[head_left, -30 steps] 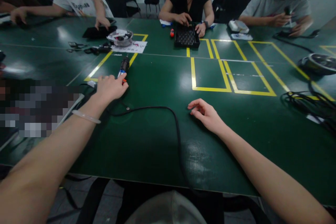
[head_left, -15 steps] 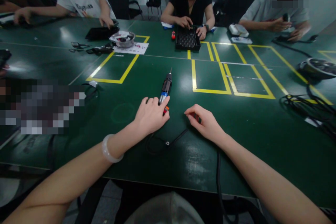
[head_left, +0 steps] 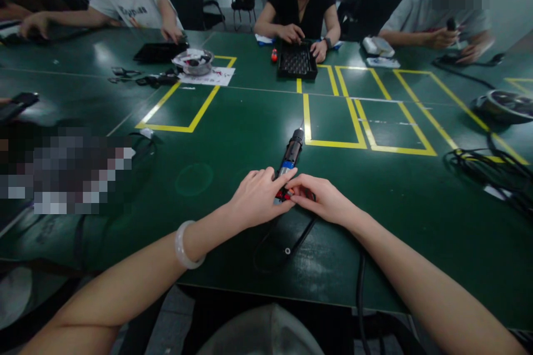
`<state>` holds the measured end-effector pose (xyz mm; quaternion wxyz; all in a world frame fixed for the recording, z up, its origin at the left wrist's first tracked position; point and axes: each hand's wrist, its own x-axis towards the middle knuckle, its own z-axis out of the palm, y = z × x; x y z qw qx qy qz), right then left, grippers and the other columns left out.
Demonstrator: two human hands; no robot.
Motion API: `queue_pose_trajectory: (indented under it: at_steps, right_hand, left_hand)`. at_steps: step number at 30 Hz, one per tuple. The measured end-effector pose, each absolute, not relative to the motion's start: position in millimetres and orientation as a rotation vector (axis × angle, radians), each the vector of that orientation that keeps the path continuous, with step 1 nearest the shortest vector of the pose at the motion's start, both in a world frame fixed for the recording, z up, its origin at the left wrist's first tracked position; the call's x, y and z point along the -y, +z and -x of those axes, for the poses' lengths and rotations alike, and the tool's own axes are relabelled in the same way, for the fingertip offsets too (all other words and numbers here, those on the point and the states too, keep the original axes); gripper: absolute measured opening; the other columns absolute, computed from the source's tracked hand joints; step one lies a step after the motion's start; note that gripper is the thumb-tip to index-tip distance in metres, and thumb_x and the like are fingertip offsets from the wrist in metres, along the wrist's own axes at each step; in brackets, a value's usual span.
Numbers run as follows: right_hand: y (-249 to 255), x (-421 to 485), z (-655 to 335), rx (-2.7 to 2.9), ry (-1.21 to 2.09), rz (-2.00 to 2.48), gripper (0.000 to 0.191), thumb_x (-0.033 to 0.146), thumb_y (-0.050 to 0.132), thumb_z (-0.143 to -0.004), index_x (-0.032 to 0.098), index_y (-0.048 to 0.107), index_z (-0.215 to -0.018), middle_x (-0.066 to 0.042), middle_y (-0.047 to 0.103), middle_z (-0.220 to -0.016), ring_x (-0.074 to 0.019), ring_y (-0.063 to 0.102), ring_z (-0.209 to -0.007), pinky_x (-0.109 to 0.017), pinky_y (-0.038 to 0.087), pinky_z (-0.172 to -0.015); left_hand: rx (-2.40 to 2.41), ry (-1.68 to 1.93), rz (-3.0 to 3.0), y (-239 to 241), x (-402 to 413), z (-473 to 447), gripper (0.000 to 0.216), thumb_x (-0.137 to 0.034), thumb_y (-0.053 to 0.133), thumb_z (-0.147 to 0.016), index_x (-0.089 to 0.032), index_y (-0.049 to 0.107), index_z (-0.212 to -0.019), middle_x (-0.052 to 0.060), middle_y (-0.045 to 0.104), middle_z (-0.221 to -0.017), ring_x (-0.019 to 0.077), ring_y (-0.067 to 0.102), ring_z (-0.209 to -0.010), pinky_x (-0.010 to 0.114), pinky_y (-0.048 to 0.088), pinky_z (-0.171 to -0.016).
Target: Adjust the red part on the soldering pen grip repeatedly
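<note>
My left hand [head_left: 256, 194] is wrapped around the body of a black electric screwdriver [head_left: 293, 147] with a blue band. Its thin bit points away from me and slightly right. A red part [head_left: 283, 194] shows at the tool's near end, between my two hands. My right hand [head_left: 331, 199] meets that end with thumb and fingers pinched around the end of a black cable [head_left: 307, 231]; the fingers mostly hide what they grip. The cable loops over the green table below my hands, with a small pale ring [head_left: 287, 251] on it.
Yellow tape rectangles [head_left: 335, 145] mark the green table [head_left: 233, 144]. Opposite me, a person works at a black tray [head_left: 297, 72]; others sit left and right. A clear bowl [head_left: 194, 62] stands at back left. Coiled black cables [head_left: 485, 169] lie right, near a round reel [head_left: 506, 106].
My left hand has brought the screwdriver right and toward me, tilting its tip rightward. My right hand now touches the tool's near end, where before there was a gap.
</note>
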<state>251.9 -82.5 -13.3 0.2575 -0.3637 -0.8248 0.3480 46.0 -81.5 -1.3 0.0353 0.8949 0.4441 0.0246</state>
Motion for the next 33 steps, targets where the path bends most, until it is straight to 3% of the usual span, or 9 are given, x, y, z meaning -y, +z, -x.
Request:
queue_pose_trajectory:
  at_steps: [3, 6, 12, 26, 33]
  right_hand:
    - [-13.9, 82.5, -251.8, 2.166, 1.06, 1.013, 0.007, 0.024, 0.058, -0.091, 0.017, 0.059, -0.093, 0.001, 0.057, -0.075, -0.0112, 0.052, -0.064, -0.023, 0.041, -0.06]
    - [-14.2, 82.8, -251.4, 1.95, 1.33, 1.075, 0.017, 0.033, 0.06, -0.09, 0.017, 0.055, -0.088, 0.002, 0.055, -0.068, -0.0101, 0.052, -0.059, -0.021, 0.041, -0.053]
    - [-16.1, 80.2, -252.2, 1.587, 1.787, 1.112, 0.028, 0.043, 0.061, -0.087, 0.018, 0.051, -0.083, 0.005, 0.056, -0.057, -0.0076, 0.049, -0.044, -0.016, 0.036, -0.036]
    - [-15.9, 78.6, -252.7, 1.458, 1.922, 1.011, 0.029, 0.042, 0.065, -0.085, 0.017, 0.05, -0.086, -0.001, 0.069, -0.065, -0.0102, 0.061, -0.048, -0.016, 0.045, -0.037]
    - [-13.3, 78.9, -256.5, 1.584, 1.869, 0.888, 0.027, 0.034, 0.072, -0.082, 0.016, 0.056, -0.095, 0.003, 0.059, -0.071, -0.0084, 0.06, -0.055, -0.015, 0.048, -0.04]
  left_hand:
    - [-1.318, 0.093, -2.738, -2.3, 79.0, -42.7, 0.075, -0.064, 0.044, -0.09, -0.026, 0.031, -0.153, 0.009, 0.054, -0.102, 0.0242, 0.055, -0.094, 0.037, 0.042, -0.086]
    - [-1.291, 0.082, -2.721, -2.5, 77.1, -40.2, 0.085, -0.071, 0.047, -0.085, -0.025, 0.029, -0.154, 0.009, 0.054, -0.102, 0.0243, 0.055, -0.094, 0.037, 0.041, -0.086]
    - [-1.257, 0.097, -2.731, -3.0, 76.3, -38.0, 0.083, -0.071, 0.046, -0.086, -0.025, 0.029, -0.153, 0.008, 0.053, -0.103, 0.0237, 0.054, -0.093, 0.036, 0.041, -0.085]
    - [-1.265, 0.092, -2.72, -5.8, 76.5, -37.8, 0.078, -0.067, 0.046, -0.088, -0.027, 0.03, -0.153, 0.009, 0.053, -0.103, 0.0238, 0.054, -0.093, 0.035, 0.042, -0.083]
    - [-1.259, 0.098, -2.728, -5.9, 76.3, -37.4, 0.081, -0.07, 0.045, -0.087, -0.026, 0.03, -0.153, 0.008, 0.053, -0.101, 0.0235, 0.054, -0.092, 0.035, 0.042, -0.083]
